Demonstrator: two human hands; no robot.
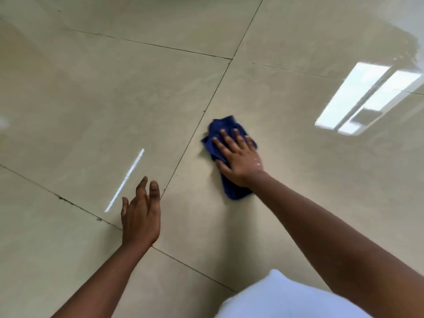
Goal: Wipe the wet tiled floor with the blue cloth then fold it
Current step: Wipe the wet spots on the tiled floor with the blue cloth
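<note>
A crumpled dark blue cloth [221, 128] lies on the glossy beige tiled floor [114, 99], just right of a grout line. My right hand [238, 157] presses flat on the cloth with fingers spread and straight; water drops shine on the back of the hand. Part of the cloth sticks out beyond the fingertips and part below the wrist. My left hand [141, 214] is lower left, fingers extended and relaxed, resting on or just above the floor and holding nothing.
Dark grout lines [206, 109] cross the tiles. A bright window reflection [367, 97] and a wet sheen show at the upper right. A thin light streak [125, 180] lies left of my left hand. White clothing [286, 299] fills the bottom edge.
</note>
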